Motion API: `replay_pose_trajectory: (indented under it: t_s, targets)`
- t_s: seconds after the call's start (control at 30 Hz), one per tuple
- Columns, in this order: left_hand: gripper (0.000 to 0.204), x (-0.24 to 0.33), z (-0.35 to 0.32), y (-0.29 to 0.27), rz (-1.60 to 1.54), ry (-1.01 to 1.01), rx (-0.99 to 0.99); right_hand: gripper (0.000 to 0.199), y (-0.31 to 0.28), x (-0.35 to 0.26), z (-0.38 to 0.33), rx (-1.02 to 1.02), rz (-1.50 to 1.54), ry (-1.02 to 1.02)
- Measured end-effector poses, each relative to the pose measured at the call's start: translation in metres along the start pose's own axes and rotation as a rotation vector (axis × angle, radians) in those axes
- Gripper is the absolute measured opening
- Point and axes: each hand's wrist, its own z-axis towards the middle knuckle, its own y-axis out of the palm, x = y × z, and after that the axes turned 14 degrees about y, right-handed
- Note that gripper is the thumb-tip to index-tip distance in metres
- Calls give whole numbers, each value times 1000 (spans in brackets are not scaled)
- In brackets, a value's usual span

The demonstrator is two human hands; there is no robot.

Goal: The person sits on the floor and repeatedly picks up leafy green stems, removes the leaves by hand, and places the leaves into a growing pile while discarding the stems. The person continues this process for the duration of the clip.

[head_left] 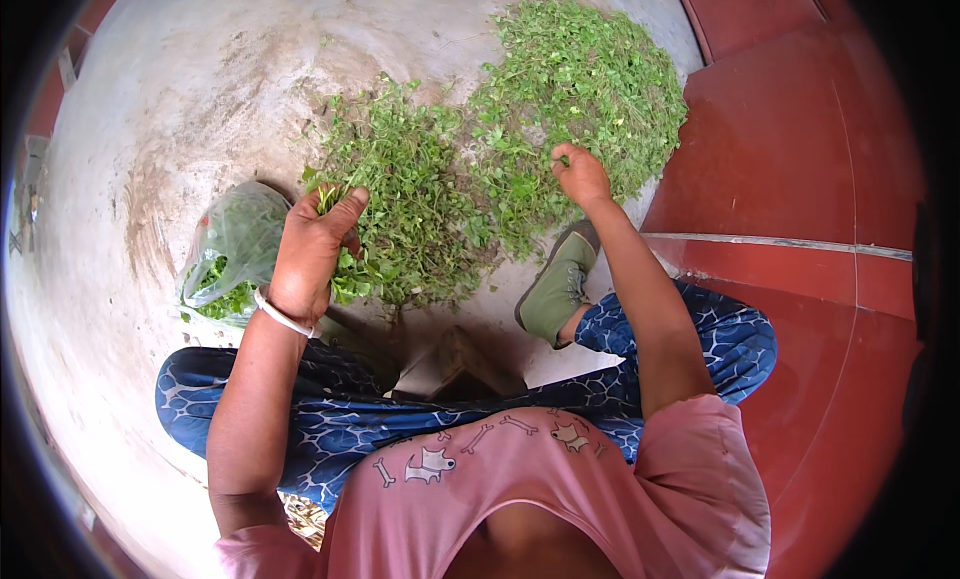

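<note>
Between the thumb and fingers of my left hand [312,247] is a small bunch of leafy green stems [326,197]. That hand is over the left edge of a loose heap of greens [415,194]. My right hand [582,177] is closed in a pinch above the near side of a larger heap of greens [600,74]. A bit of green shows at its fingertips, too small to name. Just left of my left hand, a clear plastic bag [235,249] with leafy greens inside stands on the floor.
Pale concrete floor [180,89] with brown soil smears lies around the heaps. Dark red panels [770,149] run along the right side. My green shoe [562,287] is close to the heaps' near edge. A brown wooden piece [462,364] is between my legs.
</note>
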Motion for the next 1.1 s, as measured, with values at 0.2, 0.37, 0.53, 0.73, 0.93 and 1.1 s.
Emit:
replay_pose_trajectory:
  t_s: [0.2, 0.37, 0.53, 0.73, 0.93, 1.1]
  targets:
    - [25, -3, 6, 6, 35, -4, -36, 19, 8, 10, 2, 174, -284, -318]
    - [19, -7, 5, 4, 19, -19, -40, 22, 7, 21, -5, 192, -464, -211]
    - [19, -10, 3, 6, 65, -19, -37, 27, 21, 8, 5, 348, -311, -277]
    - [13, -18, 4, 0, 108, 2, -63, 26, 38, -6, 22, 311, -399, -217]
    - [19, -24, 6, 0, 174, 39, -79, 16, 17, -1, 42, -101, 0, -181]
    - [23, -24, 8, 2, 179, 31, -77, 18, -1, -11, 39, -78, 58, -126]
